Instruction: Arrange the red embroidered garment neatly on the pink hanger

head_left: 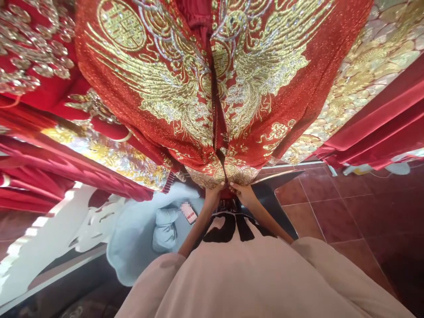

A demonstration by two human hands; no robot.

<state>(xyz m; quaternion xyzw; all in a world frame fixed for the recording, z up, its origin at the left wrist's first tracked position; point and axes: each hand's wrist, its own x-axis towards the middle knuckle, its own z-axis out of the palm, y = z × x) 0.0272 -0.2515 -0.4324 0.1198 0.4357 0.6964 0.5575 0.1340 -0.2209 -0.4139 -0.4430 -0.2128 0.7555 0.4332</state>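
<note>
A red jacket with heavy gold embroidery (185, 88) hangs right in front of me, its front opening running down the middle. My left hand (213, 194) pinches the bottom hem just left of the opening. My right hand (243, 192) pinches the hem just right of it. Both hands sit close together at the lower edge, fingers closed on the cloth. My forearms rise from my light shirt (251, 278) at the bottom of the view.
More red and gold garments (36, 48) hang to the left and a scaled gold one (371, 62) to the right. A pale blue cloth heap (142, 238) with a phone on it lies lower left. Red floor tiles (347, 207) spread right.
</note>
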